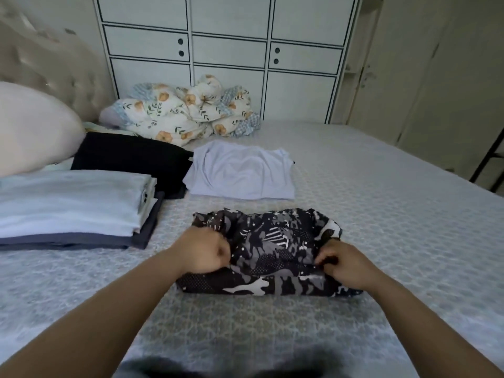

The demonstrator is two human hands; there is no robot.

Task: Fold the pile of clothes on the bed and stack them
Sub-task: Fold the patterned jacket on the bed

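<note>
A black, grey and white camouflage garment [272,249] lies partly folded on the bed [381,214] in front of me. My left hand [201,251] grips its left edge with curled fingers. My right hand [345,264] pinches the fabric at its right edge. A folded white top [242,170] lies just beyond it. At the left stands a stack of folded clothes [73,208], pale blue and white on a dark blue piece. A folded black garment [131,159] lies behind that stack.
A crumpled floral quilt [185,113] sits at the far side of the bed against a white wardrobe [226,50]. A pale pillow [30,132] and a tufted headboard [41,58] are at the left. Bare patterned bedspread stretches to the right.
</note>
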